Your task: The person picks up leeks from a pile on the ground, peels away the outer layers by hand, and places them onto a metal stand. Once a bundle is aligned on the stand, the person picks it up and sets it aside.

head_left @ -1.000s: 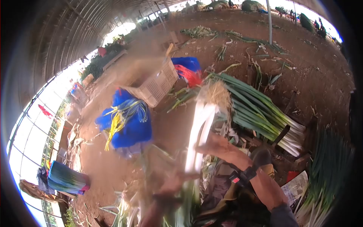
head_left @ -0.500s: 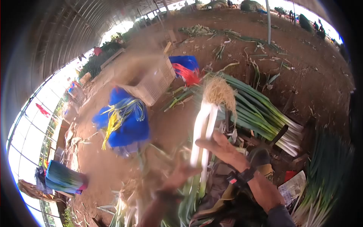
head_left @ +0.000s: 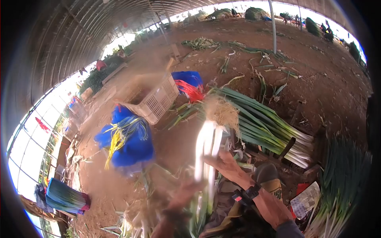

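Observation:
Several long green onions stand roots up in front of me, white shanks in the middle and a shaggy root clump on top. My right hand is closed round the shanks from the right, with a finger lying across them. My left hand is against the lower shanks on the left side; motion smears its fingers, so its grip does not show. Loose onions with roots lie below it. Behind my right hand, a big pile of green onions rests with its white ends to the right.
A beige plastic crate stands ahead. Blue covers bear yellow ties; red ties lie on another blue cover. More green onions lie at right. My shoe and a metal post also show.
The view has shifted slightly. Three white shanks now show in the upright bunch, where two showed before. My right hand keeps its place on them; the left stays blurred beside them.

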{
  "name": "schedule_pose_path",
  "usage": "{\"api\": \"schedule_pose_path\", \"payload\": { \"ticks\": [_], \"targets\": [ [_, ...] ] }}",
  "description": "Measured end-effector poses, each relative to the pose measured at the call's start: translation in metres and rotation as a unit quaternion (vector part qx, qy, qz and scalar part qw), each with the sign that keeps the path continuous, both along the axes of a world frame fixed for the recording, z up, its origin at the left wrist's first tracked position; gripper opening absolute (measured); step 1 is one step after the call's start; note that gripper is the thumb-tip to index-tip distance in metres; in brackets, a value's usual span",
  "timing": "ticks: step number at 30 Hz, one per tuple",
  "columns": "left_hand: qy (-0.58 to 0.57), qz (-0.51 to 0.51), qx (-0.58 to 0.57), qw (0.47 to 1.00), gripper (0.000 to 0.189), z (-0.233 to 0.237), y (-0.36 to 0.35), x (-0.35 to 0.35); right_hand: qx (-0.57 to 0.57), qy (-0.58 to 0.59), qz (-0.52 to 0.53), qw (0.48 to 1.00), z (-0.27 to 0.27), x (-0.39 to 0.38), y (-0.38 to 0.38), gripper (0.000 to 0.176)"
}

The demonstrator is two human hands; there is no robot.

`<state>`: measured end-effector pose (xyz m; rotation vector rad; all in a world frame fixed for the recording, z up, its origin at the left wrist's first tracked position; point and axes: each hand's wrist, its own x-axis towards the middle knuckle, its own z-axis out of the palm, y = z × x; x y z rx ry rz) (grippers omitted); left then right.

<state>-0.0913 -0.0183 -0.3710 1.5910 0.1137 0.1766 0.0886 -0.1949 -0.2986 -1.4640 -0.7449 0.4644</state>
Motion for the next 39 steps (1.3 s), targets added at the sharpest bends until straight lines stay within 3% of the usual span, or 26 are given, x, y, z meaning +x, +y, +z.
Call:
{"api": "schedule_pose_path", "payload": {
  "ticks": [6, 7, 8, 12, 16, 22, 25, 26, 29, 32, 35, 39],
  "targets": [
    [0.055, 0.008, -0.034, 0.998, 0.038, -0.002, 0.004, 0.002, -0.036, -0.006, -0.001, 0.999, 0.027, 0.001, -0.015, 0.048],
    [0.06, 0.004, 0.05, 0.997, 0.039, 0.002, 0.008, 0.001, -0.026, 0.005, -0.005, 1.0, 0.026, 0.002, -0.016, 0.047],
    [0.061, 0.004, 0.051, 0.997, 0.04, 0.006, 0.009, 0.0, -0.015, 0.015, -0.01, 1.0, 0.026, 0.002, -0.016, 0.046],
    [0.055, -0.013, 0.061, 0.997, 0.044, 0.014, 0.011, -0.003, 0.012, 0.09, 0.003, 0.996, 0.031, 0.001, -0.019, 0.026],
    [0.035, -0.061, 0.064, 0.995, 0.047, 0.005, 0.013, 0.001, 0.006, 0.062, -0.011, 0.998, 0.042, -0.001, -0.02, 0.04],
    [-0.019, -0.101, -0.06, 0.993, 0.05, -0.008, 0.001, 0.02, -0.08, -0.023, -0.03, 0.996, 0.026, 0.009, -0.019, 0.05],
    [-0.047, -0.108, -0.102, 0.988, 0.051, -0.015, -0.002, 0.023, -0.101, -0.012, -0.01, 0.995, 0.033, 0.008, -0.023, 0.053],
    [-0.033, -0.108, -0.08, 0.99, 0.049, -0.013, 0.001, 0.021, -0.13, -0.009, 0.004, 0.991, 0.041, 0.006, -0.028, 0.054],
    [0.04, -0.117, -0.001, 0.992, 0.04, 0.039, -0.009, 0.021, -0.024, 0.077, 0.049, 0.996, 0.045, 0.001, -0.041, 0.055],
    [0.052, -0.095, 0.027, 0.994, 0.042, 0.044, -0.007, 0.023, 0.037, 0.105, 0.048, 0.993, 0.014, 0.005, -0.03, 0.056],
    [0.09, -0.074, 0.001, 0.993, 0.046, 0.061, -0.011, 0.025, -0.041, 0.076, 0.028, 0.996, 0.028, 0.003, -0.028, 0.054],
    [0.016, -0.095, 0.032, 0.995, 0.054, 0.045, 0.003, 0.02, -0.013, 0.044, -0.02, 0.999, 0.033, -0.002, -0.023, 0.046]
  ]
}}
